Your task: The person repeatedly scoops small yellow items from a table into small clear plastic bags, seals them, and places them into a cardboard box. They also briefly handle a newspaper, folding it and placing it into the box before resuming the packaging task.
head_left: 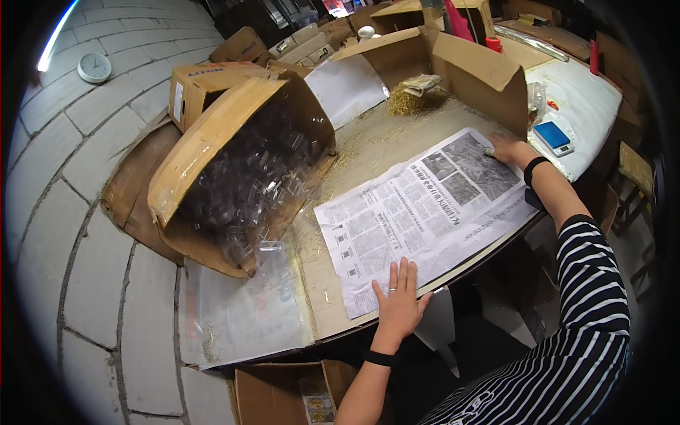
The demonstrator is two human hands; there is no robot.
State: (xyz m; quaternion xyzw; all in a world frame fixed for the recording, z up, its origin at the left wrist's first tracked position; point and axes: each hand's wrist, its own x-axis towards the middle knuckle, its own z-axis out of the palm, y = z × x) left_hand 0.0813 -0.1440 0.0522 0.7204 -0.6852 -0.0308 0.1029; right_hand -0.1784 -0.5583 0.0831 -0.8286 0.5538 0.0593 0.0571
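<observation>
A sheet of newspaper (pixel 425 212) lies spread on the table, slanting up to the right. My left hand (pixel 401 304) rests at its near edge, fingers stretched and spread over the paper's margin. At the far right corner of the sheet is my right hand (pixel 504 150), its thumb on the printed side; the other fingers are partly hidden, so its grip is unclear. Beyond the paper a heap of small gold-coloured pieces (pixel 407 103) sits on the tabletop, with a folded paper bundle (pixel 422 85) on top.
A tipped cardboard box (pixel 212 117) full of clear plastic pieces (pixel 244 188) opens toward the table at left. Cardboard walls (pixel 474 60) edge the far side. A small digital scale (pixel 553 137) stands at right. Below the table edge is an open carton (pixel 273 393).
</observation>
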